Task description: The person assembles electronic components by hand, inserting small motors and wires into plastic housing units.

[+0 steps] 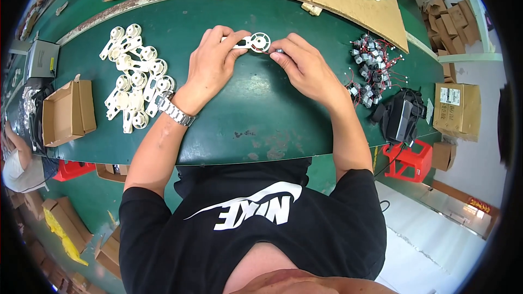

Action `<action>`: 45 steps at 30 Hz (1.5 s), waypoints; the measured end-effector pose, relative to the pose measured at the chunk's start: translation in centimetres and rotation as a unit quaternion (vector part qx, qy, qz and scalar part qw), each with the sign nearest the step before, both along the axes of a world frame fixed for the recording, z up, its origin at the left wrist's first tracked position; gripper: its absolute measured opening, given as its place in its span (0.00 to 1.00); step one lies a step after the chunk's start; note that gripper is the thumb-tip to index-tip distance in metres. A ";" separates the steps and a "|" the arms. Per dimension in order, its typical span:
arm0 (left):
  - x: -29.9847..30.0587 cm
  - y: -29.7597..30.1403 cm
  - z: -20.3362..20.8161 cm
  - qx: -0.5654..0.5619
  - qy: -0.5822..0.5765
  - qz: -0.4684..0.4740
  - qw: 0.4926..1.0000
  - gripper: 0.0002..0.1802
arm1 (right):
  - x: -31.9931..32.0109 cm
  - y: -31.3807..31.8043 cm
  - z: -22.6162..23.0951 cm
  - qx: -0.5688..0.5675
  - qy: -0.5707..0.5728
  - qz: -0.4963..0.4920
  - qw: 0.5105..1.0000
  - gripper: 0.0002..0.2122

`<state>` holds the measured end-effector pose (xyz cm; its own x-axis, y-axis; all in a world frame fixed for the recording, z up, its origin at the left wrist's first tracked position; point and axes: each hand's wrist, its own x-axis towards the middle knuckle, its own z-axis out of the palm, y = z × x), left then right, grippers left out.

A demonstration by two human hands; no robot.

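Note:
My left hand [213,61] is closed on the flat arm of a white plastic part [260,42], whose round spoked end points to the right. My right hand [303,64] pinches a small grey motor [279,51] just beside that round end. Fingers cover most of the motor, and a thin red wire shows near the ring. To the left lies a loose group of similar white plastic parts [139,80]. A heap of small motors with red and black wires [372,68] sits on the right.
Cardboard sheets [359,8] with more white parts lie along the back of the green table [256,125]. An open cardboard box [68,113] stands at left, a black device [403,115] at right. Beyond are a red stool [409,160], stacked boxes [457,110] and another person [24,169].

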<state>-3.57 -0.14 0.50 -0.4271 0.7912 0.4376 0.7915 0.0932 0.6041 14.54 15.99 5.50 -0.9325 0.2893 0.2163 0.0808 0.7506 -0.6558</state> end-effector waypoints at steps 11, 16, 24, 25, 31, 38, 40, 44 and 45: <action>0.3 -0.3 0.3 0.042 0.076 -0.052 0.995 0.19 | -1.1 -1.0 -1.8 -0.082 0.076 -0.040 0.993 0.11; 0.3 -0.3 0.2 0.033 0.081 -0.076 0.993 0.18 | -1.6 -1.1 -3.7 0.087 0.102 -0.031 0.991 0.12; 0.2 -0.3 0.1 0.028 0.068 -0.064 0.995 0.16 | -1.5 -1.0 -3.3 0.034 0.091 -0.038 0.995 0.09; 0.3 -0.3 0.0 0.030 0.070 -0.068 0.995 0.16 | -1.6 -0.7 -3.5 0.026 0.112 -0.037 0.993 0.09; 0.2 -0.5 0.1 0.032 0.080 -0.075 0.993 0.17 | -1.7 -0.6 -2.0 0.132 0.112 0.012 0.985 0.10; 0.3 -0.3 0.2 0.048 0.110 -0.090 0.989 0.18 | -1.8 -0.3 -2.7 0.169 0.128 -0.003 0.977 0.10; 0.4 -0.4 0.2 0.047 0.105 -0.086 0.990 0.18 | -1.8 -0.3 -2.7 0.172 0.128 0.005 0.977 0.10; 0.4 -0.4 0.0 0.050 0.096 -0.073 0.991 0.17 | -1.7 -0.5 -2.5 0.173 0.126 0.015 0.977 0.10; 0.4 -0.3 0.0 0.051 0.095 -0.073 0.991 0.17 | -1.6 -0.5 -2.7 0.179 0.128 0.022 0.975 0.10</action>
<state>-3.18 -0.46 0.54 -0.2136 0.7861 0.5800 0.8927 -0.0840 0.4427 12.92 15.50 2.81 -0.8447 0.1140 0.5229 -0.0884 0.9339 -0.3465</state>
